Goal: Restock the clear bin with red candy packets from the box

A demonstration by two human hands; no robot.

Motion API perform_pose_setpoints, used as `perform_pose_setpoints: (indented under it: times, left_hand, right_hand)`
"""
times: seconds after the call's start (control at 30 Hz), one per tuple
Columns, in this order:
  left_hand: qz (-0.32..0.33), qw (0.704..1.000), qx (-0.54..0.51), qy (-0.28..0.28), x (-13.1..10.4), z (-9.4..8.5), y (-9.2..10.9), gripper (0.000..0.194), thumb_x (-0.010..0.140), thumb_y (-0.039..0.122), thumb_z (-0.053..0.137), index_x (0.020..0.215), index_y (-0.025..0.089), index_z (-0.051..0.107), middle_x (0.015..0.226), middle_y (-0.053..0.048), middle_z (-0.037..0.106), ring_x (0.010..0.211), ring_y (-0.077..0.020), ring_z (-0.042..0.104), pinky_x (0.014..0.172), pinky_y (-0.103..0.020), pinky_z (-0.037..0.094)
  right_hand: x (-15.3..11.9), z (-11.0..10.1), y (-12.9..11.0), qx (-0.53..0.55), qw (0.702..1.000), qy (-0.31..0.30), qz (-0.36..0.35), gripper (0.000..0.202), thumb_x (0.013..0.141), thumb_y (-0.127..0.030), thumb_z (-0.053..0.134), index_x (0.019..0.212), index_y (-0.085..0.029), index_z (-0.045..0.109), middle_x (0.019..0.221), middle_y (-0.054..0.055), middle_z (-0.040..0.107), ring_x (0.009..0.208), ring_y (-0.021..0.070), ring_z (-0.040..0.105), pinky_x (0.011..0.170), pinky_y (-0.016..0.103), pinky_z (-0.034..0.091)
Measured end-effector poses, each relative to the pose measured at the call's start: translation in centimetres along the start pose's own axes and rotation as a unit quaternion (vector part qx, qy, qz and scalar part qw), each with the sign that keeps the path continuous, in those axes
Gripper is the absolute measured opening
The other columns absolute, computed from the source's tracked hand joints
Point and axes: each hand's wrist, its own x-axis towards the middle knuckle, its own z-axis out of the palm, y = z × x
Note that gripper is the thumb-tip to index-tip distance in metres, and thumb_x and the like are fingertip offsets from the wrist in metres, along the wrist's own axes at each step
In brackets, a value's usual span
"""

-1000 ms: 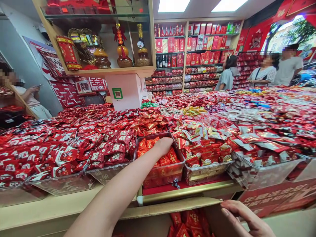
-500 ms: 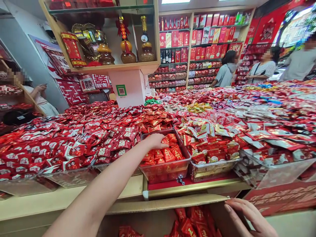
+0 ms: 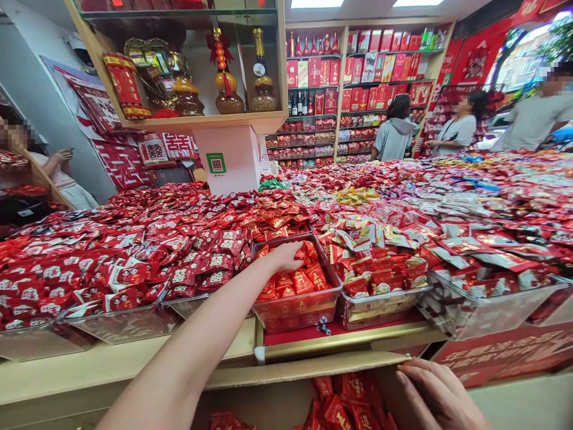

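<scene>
My left hand [image 3: 287, 257] reaches into a clear plastic bin [image 3: 298, 310] and rests on top of the red candy packets [image 3: 304, 280] with gold lettering. Its thumb is stretched out; the other fingers are partly hidden by the hand, and no packet shows in it. Below the counter, an open cardboard box [image 3: 268, 377] holds more packets of the same red kind [image 3: 338, 412]. At the box's right corner, my right hand [image 3: 432, 391] grips the cardboard, fingers over the edge.
Neighbouring bins [image 3: 385, 310] are heaped with other wrapped sweets. A metal clip [image 3: 323, 326] sits on the counter edge before the bin. A display cabinet [image 3: 188, 122] overhangs the left side. Several people stand around, one [image 3: 394, 134] behind the heaps.
The view has shifted slightly, so the counter sits a little further left. My left hand stays on the packets in the bin, and my right hand keeps its place at the box corner.
</scene>
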Motion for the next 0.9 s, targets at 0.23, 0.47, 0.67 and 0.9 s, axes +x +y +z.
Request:
perform_pose_setpoints:
  times: [0.23, 0.47, 0.67, 0.9]
  left_hand:
    - [-0.008, 1.000, -0.018, -0.003, -0.1, -0.2, -0.2, 0.064, 0.082, 0.027, 0.046, 0.136, 0.022, 0.014, 0.132, -0.009, 0.042, 0.117, -0.0193, 0.044, 0.095, -0.028, 0.035]
    - [0.006, 1.000, -0.006, -0.012, 0.5, 0.6, 0.7, 0.059, 0.077, 0.032, 0.053, 0.131, 0.030, 0.031, 0.139, -0.006, 0.032, 0.126, -0.0242, 0.029, 0.101, -0.034, 0.028]
    - [0.004, 1.000, 0.017, 0.019, 1.4, 0.8, 1.2, 0.035, 0.084, 0.035, 0.045, 0.115, 0.018, 0.048, 0.120, -0.009, 0.049, 0.105, -0.0216, 0.050, 0.088, -0.044, 0.041]
    - [-0.005, 0.995, 0.078, 0.060, 0.9, 1.8, 1.9, 0.031, 0.083, 0.030, 0.047, 0.111, 0.016, 0.049, 0.116, -0.008, 0.050, 0.100, -0.0205, 0.051, 0.084, -0.043, 0.043]
  right_hand:
    - [0.2, 0.0, -0.2, -0.018, 0.999, -0.005, -0.030, 0.011, 0.078, -0.027, 0.051, 0.084, -0.021, 0.057, 0.083, 0.006, 0.060, 0.077, 0.0195, 0.056, 0.065, 0.032, 0.048]
    - [-0.2, 0.4, 0.5, -0.042, 0.997, -0.006, -0.071, 0.013, 0.076, -0.026, 0.054, 0.088, -0.021, 0.056, 0.084, 0.007, 0.060, 0.075, 0.0198, 0.055, 0.063, 0.034, 0.045]
    - [-0.1, 0.5, 0.9, -0.082, 0.990, 0.015, -0.112, 0.015, 0.077, -0.030, 0.053, 0.087, -0.020, 0.057, 0.082, 0.006, 0.063, 0.076, 0.0197, 0.057, 0.064, 0.032, 0.044]
    - [-0.7, 0.9, 1.2, -0.091, 0.991, 0.006, -0.094, 0.014, 0.076, -0.028, 0.054, 0.087, -0.021, 0.057, 0.084, 0.007, 0.063, 0.077, 0.0210, 0.056, 0.065, 0.034, 0.043]
